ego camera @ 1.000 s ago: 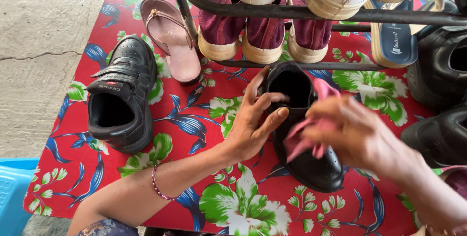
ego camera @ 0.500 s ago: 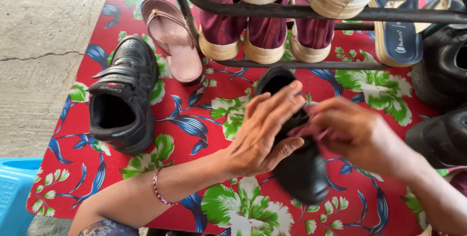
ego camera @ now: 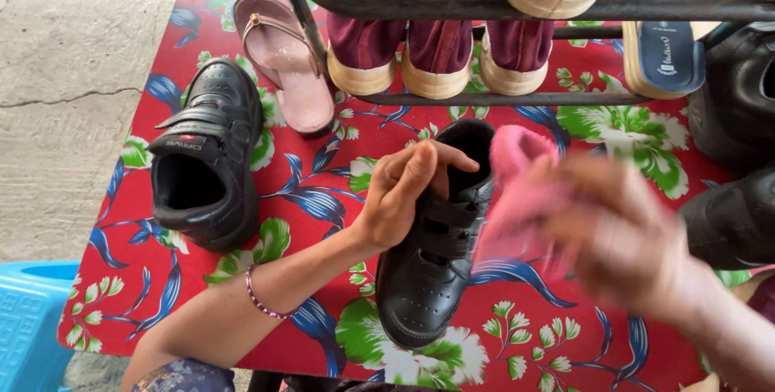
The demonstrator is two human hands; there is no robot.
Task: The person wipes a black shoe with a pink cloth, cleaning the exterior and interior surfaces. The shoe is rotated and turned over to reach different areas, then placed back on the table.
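A black strapped shoe (ego camera: 432, 275) lies on the red floral tablecloth (ego camera: 323, 190), toe towards me. My left hand (ego camera: 401, 192) grips its upper side near the opening, thumb over the rim. My right hand (ego camera: 622, 234), blurred by motion, holds a pink cloth (ego camera: 517, 190) against the shoe's right side. A beaded bracelet (ego camera: 260, 299) sits on my left forearm.
A second black strapped shoe (ego camera: 202, 162) stands at the left, a pink sandal (ego camera: 286, 57) behind it. A dark metal shoe rack (ego camera: 517, 8) at the back holds maroon shoes (ego camera: 404, 45) and a blue sandal (ego camera: 666, 49). More black shoes (ego camera: 731, 214) lie at the right. A blue crate (ego camera: 28, 323) stands at the lower left.
My left hand has turned the shoe and shifted its grip to the shoe's upper left side. My right hand with the pink cloth has moved to the right side of the shoe.
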